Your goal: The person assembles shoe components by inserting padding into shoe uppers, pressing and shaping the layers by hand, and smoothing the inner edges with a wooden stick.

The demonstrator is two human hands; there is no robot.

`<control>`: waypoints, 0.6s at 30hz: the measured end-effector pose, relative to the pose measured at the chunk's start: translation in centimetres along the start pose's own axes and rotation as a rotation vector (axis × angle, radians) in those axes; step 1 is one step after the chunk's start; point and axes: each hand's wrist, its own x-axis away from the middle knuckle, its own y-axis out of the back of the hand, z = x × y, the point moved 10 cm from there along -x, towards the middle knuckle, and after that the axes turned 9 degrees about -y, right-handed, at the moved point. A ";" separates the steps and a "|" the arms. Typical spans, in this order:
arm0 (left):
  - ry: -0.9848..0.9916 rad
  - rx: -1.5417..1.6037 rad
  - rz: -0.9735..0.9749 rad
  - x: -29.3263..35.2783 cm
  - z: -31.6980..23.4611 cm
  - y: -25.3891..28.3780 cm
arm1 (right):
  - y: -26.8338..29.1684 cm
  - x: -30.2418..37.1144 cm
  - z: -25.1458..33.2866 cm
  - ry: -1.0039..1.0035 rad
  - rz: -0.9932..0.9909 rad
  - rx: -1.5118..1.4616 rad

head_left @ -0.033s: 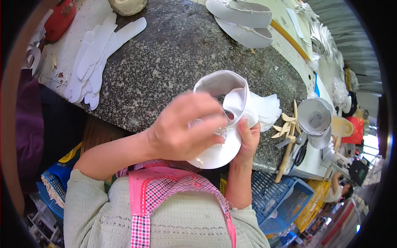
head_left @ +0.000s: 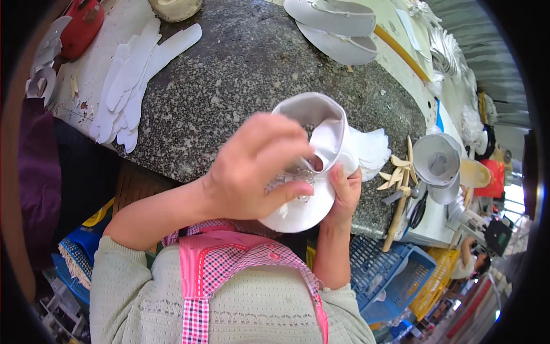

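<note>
A white shoe [head_left: 298, 217] is tilted over the near edge of a speckled stone slab [head_left: 223, 74], its toe toward me and its opening facing away. My right hand [head_left: 345, 195] grips its side, thumb on top and the other fingers hidden underneath. A sparkling clear-stoned ornament [head_left: 306, 189] lies on the shoe's upper. Over that ornament hovers my left hand [head_left: 252, 166], fingers curved and thumb apart from them. The fingertips are a little blurred, and I see nothing held between them.
White insole-shaped pieces [head_left: 129, 77] lie at left, more white pieces [head_left: 371, 150] beyond my right hand. White shoes [head_left: 338, 34] sit at the far edge. At right are pale curved pieces [head_left: 399, 172], a wooden-handled hammer [head_left: 394, 226], black-handled scissors [head_left: 418, 213], and a blue crate [head_left: 395, 286] below.
My left hand has risen slightly, its thumb and fingers now farther apart, showing more of the ornament. The shoe has shifted a little away from me in my right hand.
</note>
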 end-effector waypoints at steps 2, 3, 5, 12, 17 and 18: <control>0.119 0.049 0.064 0.6 2.0 -1.2 | 0.1 0.0 0.3 0.013 0.005 0.046; 0.241 0.093 0.128 1.4 3.4 -2.0 | 0.0 -0.1 0.5 0.021 0.014 0.090; 0.345 0.159 0.205 2.7 4.4 -2.7 | -0.3 0.1 0.7 0.056 -0.057 0.095; -0.146 -0.148 0.200 1.7 -2.5 -1.6 | -0.4 0.0 0.8 0.097 -0.105 0.154; 0.049 -0.109 0.255 2.2 1.2 -3.3 | -0.7 0.2 1.1 0.169 -0.063 0.207; 0.085 -0.093 0.302 2.3 1.5 -3.5 | -0.8 0.2 1.1 0.169 -0.067 0.206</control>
